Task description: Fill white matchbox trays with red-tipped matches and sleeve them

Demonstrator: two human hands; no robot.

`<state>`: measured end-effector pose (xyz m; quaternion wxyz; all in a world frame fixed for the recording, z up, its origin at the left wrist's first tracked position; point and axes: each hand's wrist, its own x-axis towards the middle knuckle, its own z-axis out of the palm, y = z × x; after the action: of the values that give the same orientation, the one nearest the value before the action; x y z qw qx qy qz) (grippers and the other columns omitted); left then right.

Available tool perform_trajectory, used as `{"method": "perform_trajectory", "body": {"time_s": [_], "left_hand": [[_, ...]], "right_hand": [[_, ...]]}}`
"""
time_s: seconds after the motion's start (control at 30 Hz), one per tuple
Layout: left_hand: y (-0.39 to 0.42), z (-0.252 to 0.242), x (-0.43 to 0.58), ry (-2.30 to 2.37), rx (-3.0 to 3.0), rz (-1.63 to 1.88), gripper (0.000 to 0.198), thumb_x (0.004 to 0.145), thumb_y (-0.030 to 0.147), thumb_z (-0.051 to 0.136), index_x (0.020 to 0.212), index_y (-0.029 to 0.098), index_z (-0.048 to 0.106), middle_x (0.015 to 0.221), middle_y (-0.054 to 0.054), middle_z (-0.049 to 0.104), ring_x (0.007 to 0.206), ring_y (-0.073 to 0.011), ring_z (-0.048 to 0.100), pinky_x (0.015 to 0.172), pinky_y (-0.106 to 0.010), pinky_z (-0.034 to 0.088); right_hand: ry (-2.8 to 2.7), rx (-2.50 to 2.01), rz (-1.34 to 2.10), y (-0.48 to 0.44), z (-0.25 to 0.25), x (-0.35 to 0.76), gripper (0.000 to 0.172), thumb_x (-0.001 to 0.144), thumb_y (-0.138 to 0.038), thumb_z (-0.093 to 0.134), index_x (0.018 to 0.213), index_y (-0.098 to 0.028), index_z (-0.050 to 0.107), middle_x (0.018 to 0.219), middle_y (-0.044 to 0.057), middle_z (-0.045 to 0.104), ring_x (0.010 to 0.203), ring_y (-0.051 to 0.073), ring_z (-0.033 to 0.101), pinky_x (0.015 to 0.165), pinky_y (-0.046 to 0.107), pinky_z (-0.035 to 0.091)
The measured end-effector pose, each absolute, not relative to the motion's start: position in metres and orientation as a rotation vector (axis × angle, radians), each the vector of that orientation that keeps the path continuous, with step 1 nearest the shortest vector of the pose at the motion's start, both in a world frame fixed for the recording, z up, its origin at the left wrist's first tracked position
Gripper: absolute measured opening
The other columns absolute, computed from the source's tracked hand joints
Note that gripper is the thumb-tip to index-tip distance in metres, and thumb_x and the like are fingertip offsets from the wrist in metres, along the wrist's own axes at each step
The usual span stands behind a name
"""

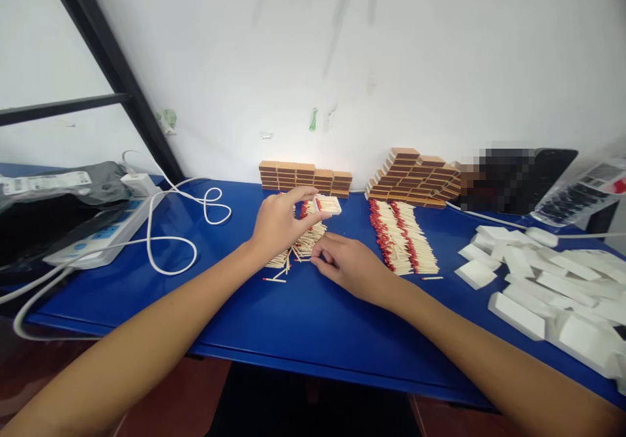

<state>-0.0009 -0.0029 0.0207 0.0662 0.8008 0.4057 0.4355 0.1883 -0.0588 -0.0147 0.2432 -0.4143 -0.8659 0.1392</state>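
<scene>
My left hand grips a small white matchbox tray between thumb and fingers, and some matches lie inside it. Below the tray spreads a loose pile of red-tipped matches, partly hidden by both hands. My right hand rests at the pile's right edge with its fingers curled and pinched together; what they hold, if anything, is hidden. A single match lies in front of the pile. Farther right are rows of matches with their red heads to the left, and another lone match is near them.
Brown matchboxes are stacked against the wall, one stack behind my hands and a taller one to the right. White matchbox trays are heaped at right. A power strip and white cables occupy the blue table's left.
</scene>
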Motion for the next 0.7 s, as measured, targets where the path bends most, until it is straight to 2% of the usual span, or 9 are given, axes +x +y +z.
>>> {"method": "perform_trajectory", "body": {"time_s": [0.23, 0.4, 0.57, 0.7], "left_hand": [[-0.0041, 0.0191, 0.0005, 1.228, 2.41, 1.292, 0.04, 0.086, 0.046, 0.085, 0.118, 0.026, 0.074, 0.114, -0.003, 0.081, 0.095, -0.0215, 0.078, 0.074, -0.031, 0.06], [-0.0023, 0.0188, -0.0005, 1.227, 2.426, 1.294, 0.041, 0.085, 0.047, 0.085, 0.118, 0.026, 0.073, 0.116, -0.003, 0.081, 0.093, -0.0209, 0.078, 0.075, -0.032, 0.06], [-0.003, 0.019, -0.0004, 1.228, 2.419, 1.281, 0.041, 0.085, 0.047, 0.085, 0.118, 0.026, 0.073, 0.115, -0.003, 0.081, 0.096, -0.0215, 0.078, 0.076, -0.032, 0.06], [-0.0031, 0.0188, -0.0003, 1.225, 2.414, 1.28, 0.04, 0.085, 0.046, 0.085, 0.117, 0.025, 0.073, 0.114, -0.003, 0.081, 0.097, -0.0221, 0.078, 0.075, -0.032, 0.06]], "right_hand": [[-2.351, -1.119, 0.343, -0.0612, -0.0128, 0.1914, 0.008, 0.096, -0.014, 0.061, 0.095, -0.021, 0.063, 0.083, -0.001, 0.059, 0.066, 0.013, 0.049, 0.065, 0.027, 0.035], [-2.359, -1.137, 0.363, -0.0601, -0.0131, 0.1913, 0.011, 0.097, -0.014, 0.06, 0.09, -0.021, 0.062, 0.082, -0.001, 0.059, 0.068, 0.013, 0.049, 0.065, 0.027, 0.035], [-2.366, -1.139, 0.377, -0.0594, -0.0128, 0.191, 0.006, 0.098, -0.015, 0.061, 0.095, -0.02, 0.062, 0.083, -0.001, 0.059, 0.068, 0.013, 0.048, 0.065, 0.027, 0.035], [-2.408, -1.184, 0.41, -0.0622, -0.0098, 0.1907, 0.01, 0.1, -0.017, 0.058, 0.091, -0.02, 0.06, 0.086, 0.0, 0.061, 0.07, 0.014, 0.05, 0.065, 0.028, 0.034]]}}
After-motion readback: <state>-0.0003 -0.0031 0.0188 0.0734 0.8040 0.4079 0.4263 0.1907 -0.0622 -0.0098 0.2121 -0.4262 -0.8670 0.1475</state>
